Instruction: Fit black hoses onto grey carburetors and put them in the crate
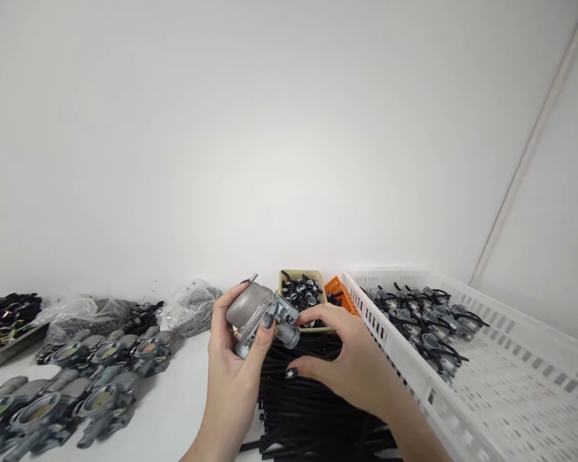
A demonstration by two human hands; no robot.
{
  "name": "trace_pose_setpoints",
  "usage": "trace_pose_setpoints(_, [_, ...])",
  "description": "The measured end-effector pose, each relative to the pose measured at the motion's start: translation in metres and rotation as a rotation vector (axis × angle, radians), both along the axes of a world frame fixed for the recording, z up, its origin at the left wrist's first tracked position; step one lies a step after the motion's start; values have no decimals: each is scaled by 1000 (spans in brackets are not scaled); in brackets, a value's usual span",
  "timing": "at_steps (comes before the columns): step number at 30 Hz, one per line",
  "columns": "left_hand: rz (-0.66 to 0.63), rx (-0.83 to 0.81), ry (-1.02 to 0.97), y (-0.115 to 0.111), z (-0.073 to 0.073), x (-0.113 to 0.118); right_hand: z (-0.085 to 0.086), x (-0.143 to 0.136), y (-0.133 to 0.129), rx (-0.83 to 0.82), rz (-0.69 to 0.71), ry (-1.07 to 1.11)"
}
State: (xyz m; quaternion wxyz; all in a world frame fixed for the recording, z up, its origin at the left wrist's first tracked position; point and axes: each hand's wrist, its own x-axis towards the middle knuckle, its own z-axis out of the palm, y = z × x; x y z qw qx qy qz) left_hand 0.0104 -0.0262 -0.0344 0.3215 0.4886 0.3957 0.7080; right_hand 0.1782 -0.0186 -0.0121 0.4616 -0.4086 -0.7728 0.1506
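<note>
Head view: white table [173, 410], wall close behind.
Left hand [231, 372]: fingers wrapped around a grey metal part [257, 311], held above the table's middle.
Right hand [351, 366]: fingertips pinching the metal part's right end, over a pile of black tubes [308, 410].
Left edge: rows of grey parts [77, 385], bags behind.
Right edge: white crate [486, 385], wall just beside the right hand.
Open room: bare strip between the parts and the left hand.

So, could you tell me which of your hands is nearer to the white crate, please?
Right. The right hand lies just beside the white crate's near wall; the left hand is farther off, holding the carburetor.
</note>
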Motion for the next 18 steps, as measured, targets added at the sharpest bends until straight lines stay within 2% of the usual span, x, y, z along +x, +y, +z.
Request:
trace_pose_setpoints(3, [58, 31, 25, 0, -1, 3, -8, -10, -5, 284, -105, -76])
trace_pose_setpoints(5, [96, 48, 42, 0, -2, 5, -13, -16, -5, 364, -105, -85])
trace_pose_setpoints(6, [111, 52, 52, 0, -2, 5, -14, -17, -4, 347, -101, -76])
trace_pose_setpoints(9, [117, 53, 80, 0, -2, 5, -13, -14, 3, 117, -19, 5])
trace_pose_setpoints(12, [79, 45, 83, 1, -2, 5, -8, -5, 16, -214, 264, 147])
trace_pose_setpoints(15, [60, 46, 76, 5, -2, 4, -5, 0, 28, -432, 484, 252])
trace_pose_setpoints(16, [58, 49, 72, 6, -2, 4, -5, -1, 29, -466, 501, 264])
trace_pose_setpoints(18, [66, 62, 57, 8, -2, 3, -6, -4, 27, -465, 438, 257])
